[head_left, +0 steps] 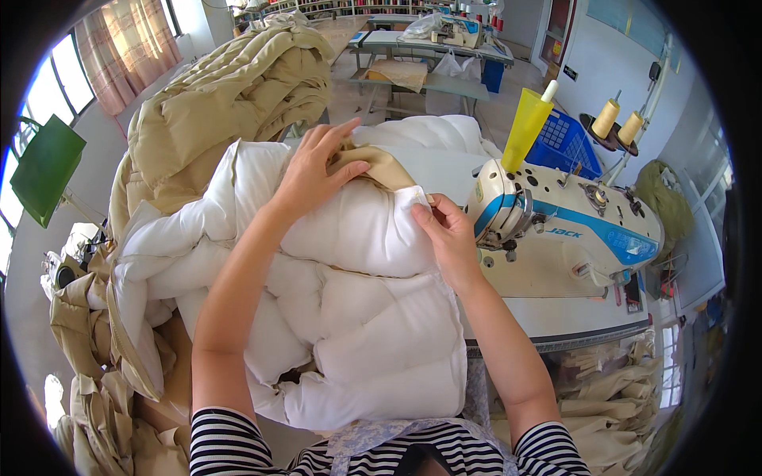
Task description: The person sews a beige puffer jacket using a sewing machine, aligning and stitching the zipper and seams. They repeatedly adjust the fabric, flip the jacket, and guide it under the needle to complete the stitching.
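While the white padded piece (389, 317) lies bunched across the middle of the view, left of the sewing machine (571, 218) and reaching past the near side of the desk (548, 313), both hands work at its upper edge. Right hand (451, 240): grip pinched, thumb and fingers closed on the upper right corner, just beside the machine head. Left hand (313, 168): fingers spread, thumb against the tan cloth (386, 166) along that edge — cannot tell whether this grip is clamped or only resting. Handling, as judged by eye: soft, bulky, probably light for its volume, the filling likely to squash and spring back. The outer face looks smooth, so it may slide; the loose folds toward the lower edge could drag on whatever is held above. Nothing fragile about it, by the look of it. Best hold: the flat corner and seamed edge, where the layers are thin enough to pinch — the puffed middle would give under the fingers. Beyond, at upper left, a tall tan quilted heap (226, 107); at upper right, thread cones (606, 119) on their stand.
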A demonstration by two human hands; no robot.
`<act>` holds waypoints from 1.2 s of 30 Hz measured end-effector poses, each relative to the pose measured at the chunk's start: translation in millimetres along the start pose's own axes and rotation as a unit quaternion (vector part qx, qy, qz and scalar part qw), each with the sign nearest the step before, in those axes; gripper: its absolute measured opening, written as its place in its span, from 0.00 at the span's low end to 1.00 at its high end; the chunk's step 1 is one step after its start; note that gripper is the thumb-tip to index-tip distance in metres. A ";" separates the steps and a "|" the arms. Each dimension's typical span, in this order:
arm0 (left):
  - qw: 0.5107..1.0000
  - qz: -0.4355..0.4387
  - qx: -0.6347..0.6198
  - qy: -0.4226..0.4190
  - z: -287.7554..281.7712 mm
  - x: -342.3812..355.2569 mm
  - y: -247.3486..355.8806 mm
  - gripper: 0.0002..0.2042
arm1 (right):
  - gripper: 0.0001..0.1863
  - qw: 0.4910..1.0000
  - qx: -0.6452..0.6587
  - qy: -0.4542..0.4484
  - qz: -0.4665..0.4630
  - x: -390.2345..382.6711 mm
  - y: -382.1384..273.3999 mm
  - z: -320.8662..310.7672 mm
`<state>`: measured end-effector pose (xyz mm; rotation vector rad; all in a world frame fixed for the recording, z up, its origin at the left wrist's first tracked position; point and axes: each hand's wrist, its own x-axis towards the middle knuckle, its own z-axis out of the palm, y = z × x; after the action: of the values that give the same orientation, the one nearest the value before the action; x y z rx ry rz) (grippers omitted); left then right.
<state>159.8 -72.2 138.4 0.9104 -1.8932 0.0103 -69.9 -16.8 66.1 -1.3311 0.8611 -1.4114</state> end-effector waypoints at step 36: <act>0.954 -0.072 -0.259 0.133 -211.0 37.3 86.4 0.07 | 0.16 0.957 -0.177 -0.187 -0.132 -114.7 -68.9 67.1</act>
<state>263.7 48.3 305.9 0.6409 -1.4695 -0.4142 -25.1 119.7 108.0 -1.9735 0.7175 -1.1737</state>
